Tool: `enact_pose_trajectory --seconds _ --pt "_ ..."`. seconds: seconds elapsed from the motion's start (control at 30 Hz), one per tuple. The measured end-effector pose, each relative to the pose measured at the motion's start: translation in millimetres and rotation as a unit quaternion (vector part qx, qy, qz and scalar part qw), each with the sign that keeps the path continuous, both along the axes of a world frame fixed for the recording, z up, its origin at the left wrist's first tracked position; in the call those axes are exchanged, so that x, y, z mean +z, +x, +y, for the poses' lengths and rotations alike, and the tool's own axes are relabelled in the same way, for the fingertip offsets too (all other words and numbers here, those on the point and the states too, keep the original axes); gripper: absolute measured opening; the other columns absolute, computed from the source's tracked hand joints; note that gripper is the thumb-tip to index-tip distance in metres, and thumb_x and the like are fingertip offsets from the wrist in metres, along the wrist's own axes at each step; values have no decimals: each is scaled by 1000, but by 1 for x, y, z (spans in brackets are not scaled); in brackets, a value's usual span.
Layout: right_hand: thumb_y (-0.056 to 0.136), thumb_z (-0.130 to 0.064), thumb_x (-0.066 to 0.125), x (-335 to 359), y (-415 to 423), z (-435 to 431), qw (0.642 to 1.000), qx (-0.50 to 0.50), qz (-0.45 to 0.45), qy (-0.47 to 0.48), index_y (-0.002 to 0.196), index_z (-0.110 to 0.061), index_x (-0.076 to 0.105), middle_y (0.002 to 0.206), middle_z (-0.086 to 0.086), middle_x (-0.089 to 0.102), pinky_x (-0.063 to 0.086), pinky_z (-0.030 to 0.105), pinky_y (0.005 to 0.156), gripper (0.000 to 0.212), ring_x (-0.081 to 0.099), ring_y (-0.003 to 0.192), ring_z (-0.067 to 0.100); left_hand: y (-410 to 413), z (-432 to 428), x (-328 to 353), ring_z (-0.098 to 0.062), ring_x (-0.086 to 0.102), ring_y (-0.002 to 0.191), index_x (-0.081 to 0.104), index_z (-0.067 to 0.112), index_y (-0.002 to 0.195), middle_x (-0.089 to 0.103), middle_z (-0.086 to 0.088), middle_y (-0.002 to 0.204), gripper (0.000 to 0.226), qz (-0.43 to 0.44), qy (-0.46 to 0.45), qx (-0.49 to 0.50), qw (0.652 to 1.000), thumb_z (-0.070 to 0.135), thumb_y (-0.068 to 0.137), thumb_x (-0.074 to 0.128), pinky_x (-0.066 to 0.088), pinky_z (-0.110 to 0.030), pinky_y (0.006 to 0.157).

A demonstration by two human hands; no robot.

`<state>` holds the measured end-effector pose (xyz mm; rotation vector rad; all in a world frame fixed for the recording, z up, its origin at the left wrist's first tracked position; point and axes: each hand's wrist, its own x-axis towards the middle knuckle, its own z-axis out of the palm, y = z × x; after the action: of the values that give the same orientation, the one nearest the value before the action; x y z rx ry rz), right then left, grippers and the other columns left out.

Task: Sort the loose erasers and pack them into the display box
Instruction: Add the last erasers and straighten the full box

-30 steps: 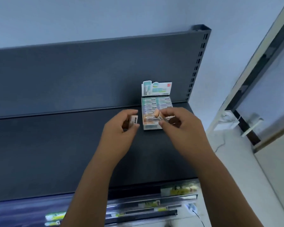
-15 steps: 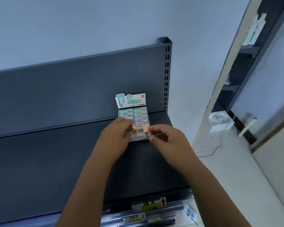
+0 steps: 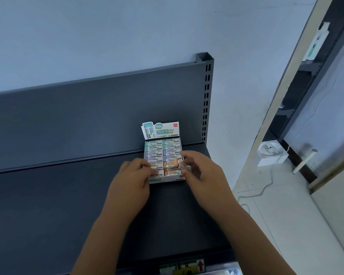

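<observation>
Two hands: both reach from below onto the near end of the display box (image 3: pixel 165 180), forearms angled inward so the fingertips nearly meet over it.
Left hand (image 3: pixel 131 180): back of the hand up, fingers curled down over the box's near-left corner and touching the packed row there. I cannot tell whether it holds anything.
Right hand (image 3: pixel 204 175): at the box's near-right corner, wrist bent inward, forefinger arched above and thumb below, pinching an orange eraser (image 3: pixel 176 163).
Orange eraser: tilted, its orange end over the box's right column, its sleeved end between the fingertips at the box's right wall.
Display box: lies flat on the dark grey shelf (image 3: pixel 48 195), with its printed header card (image 3: pixel 161 130) standing at the far end.
Packed erasers (image 3: pixel 172 147): two columns of sleeved pieces, green at the far end, purple in the middle, orange nearest the hands.
Back panel (image 3: pixel 87 116): rises just behind the box.
Slotted upright (image 3: pixel 207 96): behind the box and to its right.
White socket box (image 3: pixel 272 153): on the floor, well to the right of the box, with a cable trailing from it.
</observation>
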<state>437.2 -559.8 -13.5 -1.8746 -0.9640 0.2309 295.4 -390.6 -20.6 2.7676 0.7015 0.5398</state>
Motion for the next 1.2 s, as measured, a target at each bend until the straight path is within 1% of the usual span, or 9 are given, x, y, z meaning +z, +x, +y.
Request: enact_pose_trajectory --seconds 0.07,0.13,0.23,0.4,0.67,0.87,0.97,1.07,1.2 --pt "99 -19 60 -4 4 3 994 0 -102 -35 132 -30 59 124 -13 63 50 24 94 35 56 110 6 -4 -1 -2 -17 52 101 76 26 110 60 9 117 30 -18 -12 12 1000 7 88 67 55 -37 73" --pt "98 -17 59 -7 8 6 979 -1 -192 -64 127 -26 62 123 -8 65 52 34 88 30 56 106 16 -5 -3 -3 -13 52 102 75 29 112 57 13 118 27 -23 -26 16 999 17 89 69 55 -35 75" --pt "93 -13 62 -9 10 12 964 3 -248 -97 126 -24 61 120 -4 66 53 40 82 34 56 101 21 -5 -6 -5 -10 53 105 73 33 114 55 16 120 26 -28 -24 21 999 29 89 70 55 -32 77" --pt "86 -7 68 -10 8 22 957 20 -275 -88 113 -21 68 109 -4 69 54 38 77 30 56 94 22 -5 3 -5 -6 54 105 73 40 116 50 23 120 26 -40 -91 19 995 39 91 67 55 -32 81" --pt "82 -6 70 -11 11 29 931 44 -352 -90 95 -18 74 98 -4 69 51 36 71 18 54 87 21 -2 1 -7 -15 54 98 79 28 101 63 10 112 16 -50 13 6 999 24 87 75 54 -34 68" --pt "84 -9 74 -15 18 31 917 68 -381 -100 95 -18 78 94 -4 71 52 33 71 15 53 86 20 4 -5 -7 -17 52 83 77 19 89 64 9 94 8 -56 52 5 997 14 83 78 52 -38 63" --pt "83 -9 76 -16 16 33 918 77 -377 -91 93 -17 79 94 -2 72 53 31 71 13 55 86 21 5 -10 -4 -15 50 84 77 22 93 61 11 94 7 -49 28 23 998 23 88 73 53 -37 64" --pt "80 -6 76 -19 16 34 925 63 -363 -90 91 -17 79 99 -2 69 53 30 69 16 56 88 20 9 -15 5 -11 46 89 77 25 99 55 14 93 20 -15 -9 35 999 39 93 64 50 -30 70" --pt "82 -8 67 -16 14 27 951 49 -294 -82 90 -17 76 96 -4 66 56 34 64 15 61 81 17 4 -17 8 -7 44 93 74 29 110 52 17 97 29 27 -7 23 999 46 95 56 49 -26 76"
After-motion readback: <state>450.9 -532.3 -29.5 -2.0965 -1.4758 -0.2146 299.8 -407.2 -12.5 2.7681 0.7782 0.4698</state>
